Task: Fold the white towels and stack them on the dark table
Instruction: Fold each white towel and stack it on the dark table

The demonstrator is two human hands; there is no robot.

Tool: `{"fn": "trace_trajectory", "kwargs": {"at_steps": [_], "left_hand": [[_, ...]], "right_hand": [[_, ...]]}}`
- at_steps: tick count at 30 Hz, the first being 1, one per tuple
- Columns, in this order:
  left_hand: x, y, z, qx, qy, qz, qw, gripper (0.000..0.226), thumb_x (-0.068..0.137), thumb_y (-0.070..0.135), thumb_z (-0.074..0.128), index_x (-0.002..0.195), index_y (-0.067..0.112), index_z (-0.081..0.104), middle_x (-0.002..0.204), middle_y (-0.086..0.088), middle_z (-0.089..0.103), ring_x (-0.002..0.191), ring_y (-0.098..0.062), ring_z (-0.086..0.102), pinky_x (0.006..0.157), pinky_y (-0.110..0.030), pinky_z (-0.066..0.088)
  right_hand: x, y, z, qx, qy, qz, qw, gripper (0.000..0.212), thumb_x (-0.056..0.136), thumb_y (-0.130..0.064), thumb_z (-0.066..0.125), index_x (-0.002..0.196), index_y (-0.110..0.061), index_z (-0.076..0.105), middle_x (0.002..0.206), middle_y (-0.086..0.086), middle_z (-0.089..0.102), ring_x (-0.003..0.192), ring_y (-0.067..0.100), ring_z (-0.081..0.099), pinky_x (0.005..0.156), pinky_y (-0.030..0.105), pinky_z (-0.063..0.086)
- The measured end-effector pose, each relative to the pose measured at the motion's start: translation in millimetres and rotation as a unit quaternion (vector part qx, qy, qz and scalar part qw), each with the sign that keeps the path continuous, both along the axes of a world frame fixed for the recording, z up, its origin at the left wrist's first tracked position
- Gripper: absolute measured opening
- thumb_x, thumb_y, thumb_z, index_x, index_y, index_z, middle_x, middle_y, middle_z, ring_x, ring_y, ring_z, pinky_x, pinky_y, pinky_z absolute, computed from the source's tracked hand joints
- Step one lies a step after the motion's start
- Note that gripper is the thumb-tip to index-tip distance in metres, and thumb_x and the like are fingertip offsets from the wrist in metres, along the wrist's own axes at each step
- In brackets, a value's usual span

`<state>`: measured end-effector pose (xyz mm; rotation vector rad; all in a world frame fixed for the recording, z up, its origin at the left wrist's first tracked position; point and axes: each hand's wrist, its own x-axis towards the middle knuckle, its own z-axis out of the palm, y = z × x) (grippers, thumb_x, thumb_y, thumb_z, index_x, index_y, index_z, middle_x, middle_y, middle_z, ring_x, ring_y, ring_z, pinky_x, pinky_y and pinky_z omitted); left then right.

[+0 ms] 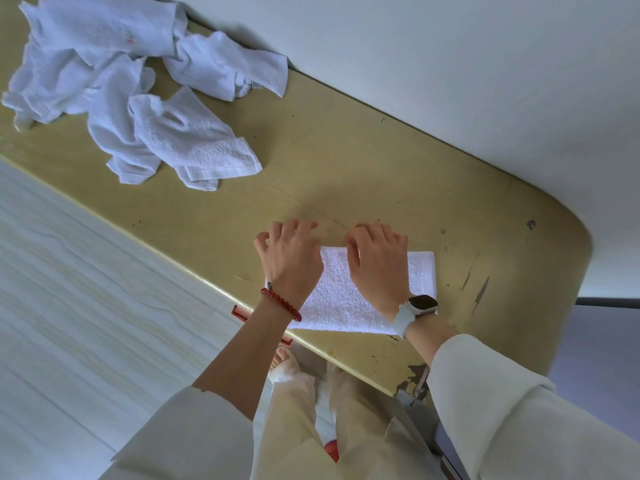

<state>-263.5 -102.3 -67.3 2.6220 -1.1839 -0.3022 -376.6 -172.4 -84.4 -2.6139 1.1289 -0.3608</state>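
A folded white towel [341, 292] lies flat on the yellowish table [346, 161] near its front edge. My left hand [289, 258], with a red bead bracelet on the wrist, rests on the towel's left part with fingers curled over its far edge. My right hand [379, 261], with a white watch on the wrist, presses on the towel's middle, its fingers also curled at the far edge. I cannot tell whether the fingers pinch the cloth. A heap of several crumpled white towels [131, 88] lies at the far left of the table.
A white wall [450, 64] runs along the table's far side. The table's rounded right end [585, 258] has chipped, scratched paint. Pale wood-look floor [86, 306] lies to the left. My legs and feet [304, 382] stand under the front edge.
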Motion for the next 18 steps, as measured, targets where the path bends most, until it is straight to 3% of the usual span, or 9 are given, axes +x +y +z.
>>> {"fn": "trace_trajectory", "kwargs": {"at_steps": [4, 7, 10, 12, 16, 18], "left_hand": [[-12, 32, -14, -0.123, -0.086, -0.049, 0.987, 0.027, 0.082, 0.007, 0.056, 0.106, 0.014, 0.064, 0.111, -0.005, 0.063, 0.107, -0.024, 0.056, 0.093, -0.045, 0.035], [-32, 63, -29, -0.073, -0.102, -0.129, 0.984, 0.035, 0.093, 0.020, 0.041, 0.125, 0.014, 0.051, 0.132, -0.012, 0.053, 0.125, -0.031, 0.047, 0.101, -0.051, 0.033], [-41, 76, -38, 0.032, -0.084, -0.141, 0.986, 0.051, 0.095, 0.038, 0.030, 0.142, 0.020, 0.034, 0.148, -0.015, 0.032, 0.137, -0.034, 0.028, 0.108, -0.053, 0.024], [-36, 74, -41, 0.056, -0.081, -0.142, 0.985, 0.054, 0.095, 0.043, 0.027, 0.144, 0.022, 0.029, 0.150, -0.015, 0.027, 0.139, -0.034, 0.024, 0.110, -0.052, 0.021], [-7, 61, -41, 0.057, -0.105, -0.199, 0.973, 0.053, 0.096, 0.048, 0.021, 0.143, 0.024, 0.030, 0.149, -0.013, 0.030, 0.138, -0.034, 0.028, 0.107, -0.056, 0.025], [15, 53, -38, 0.058, -0.141, -0.221, 0.963, 0.054, 0.093, 0.050, 0.027, 0.141, 0.025, 0.034, 0.148, -0.012, 0.034, 0.136, -0.033, 0.032, 0.103, -0.063, 0.028]], "right_hand": [[-37, 16, -9, -0.043, 0.003, 0.106, 0.993, 0.029, 0.088, -0.017, 0.042, 0.111, -0.012, 0.059, 0.126, 0.008, 0.057, 0.120, 0.024, 0.049, 0.101, 0.045, 0.032], [-58, 21, -15, -0.008, 0.109, 0.133, 0.985, 0.043, 0.094, -0.030, 0.030, 0.131, -0.016, 0.046, 0.145, 0.009, 0.040, 0.137, 0.025, 0.027, 0.110, 0.055, 0.015], [-61, 15, -19, 0.029, 0.179, 0.123, 0.976, 0.050, 0.098, -0.039, 0.012, 0.143, -0.024, 0.027, 0.152, 0.006, 0.027, 0.140, 0.027, 0.014, 0.109, 0.056, 0.008], [-59, 14, -19, 0.041, 0.192, 0.118, 0.974, 0.052, 0.098, -0.042, 0.005, 0.145, -0.026, 0.022, 0.153, 0.005, 0.024, 0.141, 0.028, 0.013, 0.109, 0.054, 0.007], [-52, 18, -11, 0.041, 0.170, 0.087, 0.981, 0.050, 0.098, -0.042, 0.012, 0.142, -0.026, 0.030, 0.150, 0.004, 0.031, 0.139, 0.031, 0.026, 0.109, 0.050, 0.012], [-48, 20, -3, 0.041, 0.154, 0.069, 0.985, 0.047, 0.094, -0.038, 0.024, 0.133, -0.022, 0.046, 0.142, 0.006, 0.044, 0.132, 0.032, 0.039, 0.102, 0.049, 0.028]]}}
